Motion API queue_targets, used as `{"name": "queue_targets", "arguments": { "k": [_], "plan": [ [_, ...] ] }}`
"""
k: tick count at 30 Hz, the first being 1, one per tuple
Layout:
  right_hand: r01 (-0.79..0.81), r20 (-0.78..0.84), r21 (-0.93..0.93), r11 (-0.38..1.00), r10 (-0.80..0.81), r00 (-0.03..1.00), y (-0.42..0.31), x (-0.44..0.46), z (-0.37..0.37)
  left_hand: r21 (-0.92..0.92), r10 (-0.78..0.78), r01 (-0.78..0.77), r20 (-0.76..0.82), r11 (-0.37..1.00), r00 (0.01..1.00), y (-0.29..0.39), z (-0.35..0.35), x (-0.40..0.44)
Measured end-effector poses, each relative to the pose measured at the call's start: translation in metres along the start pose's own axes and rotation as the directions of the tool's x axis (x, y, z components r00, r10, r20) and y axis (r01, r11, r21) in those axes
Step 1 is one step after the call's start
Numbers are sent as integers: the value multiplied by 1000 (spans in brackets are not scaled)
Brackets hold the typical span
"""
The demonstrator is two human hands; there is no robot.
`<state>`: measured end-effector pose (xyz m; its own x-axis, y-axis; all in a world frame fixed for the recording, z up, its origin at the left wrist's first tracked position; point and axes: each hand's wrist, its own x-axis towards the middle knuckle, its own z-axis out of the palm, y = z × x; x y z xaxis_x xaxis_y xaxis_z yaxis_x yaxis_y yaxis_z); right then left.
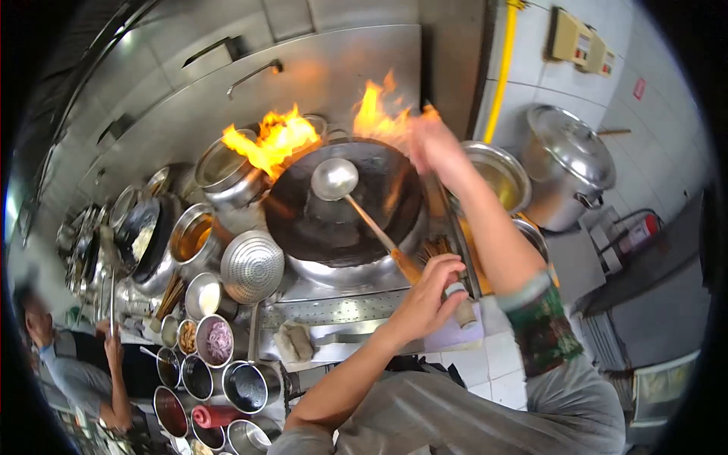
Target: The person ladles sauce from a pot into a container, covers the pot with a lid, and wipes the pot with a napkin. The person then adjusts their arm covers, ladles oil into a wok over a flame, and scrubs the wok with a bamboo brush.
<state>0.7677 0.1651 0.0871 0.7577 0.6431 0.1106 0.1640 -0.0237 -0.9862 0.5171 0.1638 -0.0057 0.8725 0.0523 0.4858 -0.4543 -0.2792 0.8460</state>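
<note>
A large dark wok (303,216) sits on the burner, with flames rising at its back left and back right. Inside it rests the bowl of a metal ladle (334,179), whose wooden handle slants over the near rim. My left hand (421,303) is beside that handle's end, thumb and fingers apart. Just beyond it lies what looks like a bamboo wok brush (435,248), partly hidden by my fingers. Blurred by motion, my right hand (440,152) is at the wok's right rim near the flame; whether it holds anything is unclear.
Left of the wok stand a perforated strainer (252,265), a pot of orange liquid (193,235) and several seasoning containers. A folded cloth (293,341) lies on the front ledge. At right are a metal basin (497,178) and a lidded pot (569,167). Another person (83,371) works at far left.
</note>
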Motion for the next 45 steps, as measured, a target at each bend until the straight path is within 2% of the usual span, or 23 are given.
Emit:
{"name": "queue_targets", "arguments": {
  "k": [1, 2, 3, 5, 6, 9, 12, 13, 15, 16, 17, 20, 21, 23, 24, 27, 30, 32, 35, 37, 39, 42, 45],
  "plan": [
    [222, 240, -369, 902, -138, 961, 28, -9, 4, 59, -83, 85, -42, 995, 996, 28, -24, -3],
    [340, 288, -523, 781, -212, 934, 41, -51, 9, 155, -62, 72, -67, 985, 996, 37, -49, -9],
    [202, 222, -718, 666, -56, 973, 50, -78, 11, 249, -48, 68, -85, 966, 995, 42, -75, -19],
    [-283, 171, -420, 862, 382, 908, 71, -115, 28, 486, 14, 57, -141, 872, 990, 41, -124, -39],
    [-577, 243, -147, 804, 595, 766, 76, -128, 37, 625, 77, 42, -162, 779, 984, 29, -141, -42],
    [-784, 486, 540, 307, 646, 589, 85, -141, 103, 696, -19, 257, -330, 670, 944, -46, -146, -49],
    [-825, 695, 535, 184, 460, 553, 116, -117, 91, 744, -29, 277, -328, 609, 944, -59, -120, -38],
    [-755, 433, 354, 552, 619, 656, 91, -120, 81, 729, -46, 267, -309, 630, 950, -62, -122, -39],
    [-581, 285, -266, 769, 638, 715, 57, -119, 48, 691, -71, 253, -281, 678, 957, -71, -128, -38],
    [-337, 193, -592, 732, 535, 823, 44, -123, 39, 678, -62, 257, -299, 689, 952, -67, -130, -33],
    [204, 272, -845, 494, 70, 960, 73, -132, 21, 663, -60, 264, -314, 701, 948, -54, -129, -30],
    [199, 228, -879, 434, 14, 974, 38, -120, 47, 598, -129, 304, -317, 742, 940, -39, -129, -36],
    [381, 322, -844, 377, -211, 923, 44, -107, 59, 582, -119, 292, -317, 759, 941, -38, -133, -38],
    [32, 228, -581, 814, 125, 966, 34, -69, 107, 551, -125, 298, -329, 780, 936, -21, -147, -49],
    [-199, 240, -390, 899, 308, 921, 24, -48, 135, 594, -111, 331, -375, 734, 920, -13, -158, -60],
    [-232, 389, -149, 961, 273, 880, -9, 28, 214, 666, -132, 500, -523, 553, 842, -7, -212, -122],
    [-139, 367, -305, 942, 251, 896, 2, 112, 299, 581, -277, 725, -676, 371, 683, -21, -258, -200],
    [49, 284, -621, 783, 166, 944, 21, 149, 355, 510, -397, 811, -707, 287, 585, -29, -268, -228],
    [-108, 275, -573, 812, 315, 908, 33, 177, 407, 421, -495, 880, -730, 219, 472, -41, -268, -257],
    [-518, 411, -12, 855, 477, 777, 32, 188, 414, 374, -591, 908, -695, 188, 409, -44, -268, -268],
    [-769, 610, 372, 520, 487, 625, 27, 186, 407, 267, -727, 944, -607, 194, 321, -42, -275, -276],
    [-813, 688, 461, 355, 436, 581, 11, 162, 386, 191, -807, 959, -520, 209, 280, -17, -285, -269],
    [-828, 722, 373, 418, 430, 542, -1, 145, 361, 189, -778, 936, -521, 297, 352, 17, -289, -262]
  ]
}}
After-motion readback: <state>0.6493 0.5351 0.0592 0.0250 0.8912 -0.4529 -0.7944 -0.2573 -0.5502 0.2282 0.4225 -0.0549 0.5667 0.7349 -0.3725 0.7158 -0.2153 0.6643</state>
